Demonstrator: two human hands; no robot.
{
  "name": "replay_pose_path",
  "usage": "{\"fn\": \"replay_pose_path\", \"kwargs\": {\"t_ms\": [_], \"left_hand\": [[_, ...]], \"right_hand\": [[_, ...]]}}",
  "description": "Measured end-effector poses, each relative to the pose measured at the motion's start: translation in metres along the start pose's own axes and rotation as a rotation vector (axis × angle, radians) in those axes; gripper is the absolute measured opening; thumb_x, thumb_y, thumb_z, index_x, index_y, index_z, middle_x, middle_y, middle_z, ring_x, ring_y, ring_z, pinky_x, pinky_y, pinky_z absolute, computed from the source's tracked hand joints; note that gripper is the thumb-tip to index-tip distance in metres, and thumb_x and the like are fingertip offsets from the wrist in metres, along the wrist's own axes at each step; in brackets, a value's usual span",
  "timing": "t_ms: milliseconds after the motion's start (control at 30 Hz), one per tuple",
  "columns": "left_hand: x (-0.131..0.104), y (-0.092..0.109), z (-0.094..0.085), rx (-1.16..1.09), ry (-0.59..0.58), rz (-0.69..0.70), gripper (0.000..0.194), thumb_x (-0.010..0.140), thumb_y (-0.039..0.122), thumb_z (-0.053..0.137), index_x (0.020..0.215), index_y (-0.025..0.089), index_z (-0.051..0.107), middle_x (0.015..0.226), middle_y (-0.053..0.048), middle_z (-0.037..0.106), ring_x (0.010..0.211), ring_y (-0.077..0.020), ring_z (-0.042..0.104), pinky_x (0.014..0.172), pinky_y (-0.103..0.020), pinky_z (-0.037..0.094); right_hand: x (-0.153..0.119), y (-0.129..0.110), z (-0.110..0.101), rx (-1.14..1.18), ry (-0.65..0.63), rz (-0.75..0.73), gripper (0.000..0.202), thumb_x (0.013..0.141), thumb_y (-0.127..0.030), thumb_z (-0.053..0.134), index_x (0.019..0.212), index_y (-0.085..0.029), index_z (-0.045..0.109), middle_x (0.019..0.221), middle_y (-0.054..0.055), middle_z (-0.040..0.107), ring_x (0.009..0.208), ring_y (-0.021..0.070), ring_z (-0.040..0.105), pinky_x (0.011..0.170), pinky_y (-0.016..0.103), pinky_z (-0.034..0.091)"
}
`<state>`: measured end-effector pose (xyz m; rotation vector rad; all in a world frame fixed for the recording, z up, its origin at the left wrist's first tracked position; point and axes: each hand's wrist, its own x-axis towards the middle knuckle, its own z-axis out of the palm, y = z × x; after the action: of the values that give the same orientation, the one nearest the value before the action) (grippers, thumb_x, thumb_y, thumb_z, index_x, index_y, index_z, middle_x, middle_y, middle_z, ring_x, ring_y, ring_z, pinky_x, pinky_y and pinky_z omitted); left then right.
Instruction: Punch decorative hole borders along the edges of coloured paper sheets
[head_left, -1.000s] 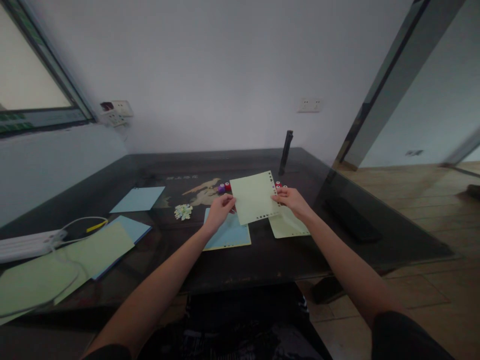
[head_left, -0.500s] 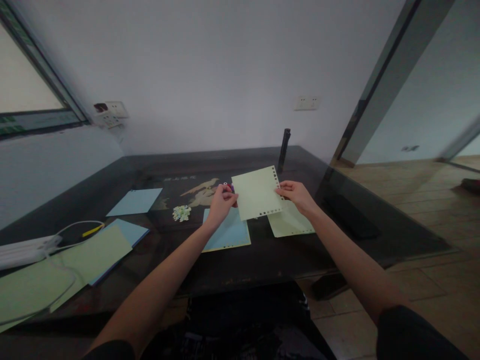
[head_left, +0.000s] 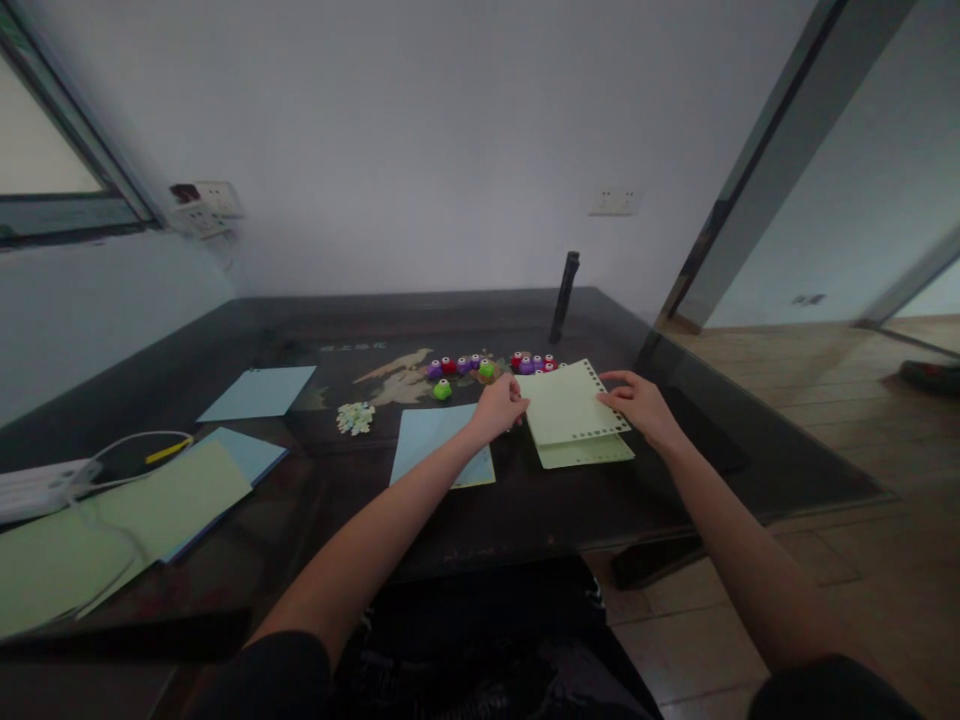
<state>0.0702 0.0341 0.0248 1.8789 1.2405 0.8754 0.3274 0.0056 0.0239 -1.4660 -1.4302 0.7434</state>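
Note:
Between my two hands is a pale green sheet of paper (head_left: 568, 405) with punched holes along its right and near edges. My left hand (head_left: 501, 405) pinches its left edge. With thumb and fingers, my right hand (head_left: 636, 402) grips the right edge near the holes. Beneath the held sheet, another pale green sheet (head_left: 585, 455) lies on the dark table, partly covered. A light blue sheet (head_left: 427, 440) lies left of it, partly under my left forearm. Behind my hands are several small red, purple and green toys with eyes (head_left: 463, 366).
A pile of small pale pieces (head_left: 355, 418) lies left of centre. Further left are a blue sheet (head_left: 259, 392), overlapping green sheets (head_left: 180, 500) and a white power strip (head_left: 37, 492) with a cable. A black upright object (head_left: 565, 298) stands at the back.
Both hands have moved right and carried the green sheet from between the two lying sheets to over the right-hand green one. The small toys behind have come into view.

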Motion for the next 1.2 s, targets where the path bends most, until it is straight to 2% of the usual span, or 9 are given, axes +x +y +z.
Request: {"fn": "replay_pose_path", "kwargs": {"t_ms": [200,433,1200], "left_hand": [[-0.003,0.000,0.015,0.313,-0.037,0.007,0.011,0.073,0.018,0.058,0.081,0.020,0.050,0.073,-0.001,0.063,0.066,-0.0156,0.061,0.063,-0.026,0.044],[-0.010,0.001,0.015,0.476,-0.055,0.028,0.014,0.077,0.019,0.054,0.091,0.021,0.054,0.085,-0.004,0.066,0.077,-0.0182,0.062,0.068,-0.027,0.045],[-0.016,0.004,0.018,0.590,-0.123,0.059,0.014,0.081,0.020,0.050,0.094,0.022,0.055,0.092,-0.005,0.068,0.083,-0.0196,0.063,0.071,-0.029,0.046]], "right_hand": [[-0.008,0.027,-0.004,-0.125,-0.015,0.018,0.044,0.066,-0.034,0.068,0.104,-0.015,0.060,0.059,-0.001,0.062,0.051,0.0139,0.054,0.049,0.024,0.039],[-0.011,0.027,0.003,-0.333,-0.024,-0.015,0.037,0.068,-0.026,0.064,0.104,-0.015,0.061,0.058,-0.002,0.060,0.051,0.0132,0.053,0.052,0.024,0.039],[-0.013,0.025,0.000,-0.335,-0.080,-0.050,0.032,0.067,-0.028,0.062,0.096,-0.015,0.066,0.056,-0.002,0.057,0.048,0.0114,0.047,0.049,0.023,0.036]]}}
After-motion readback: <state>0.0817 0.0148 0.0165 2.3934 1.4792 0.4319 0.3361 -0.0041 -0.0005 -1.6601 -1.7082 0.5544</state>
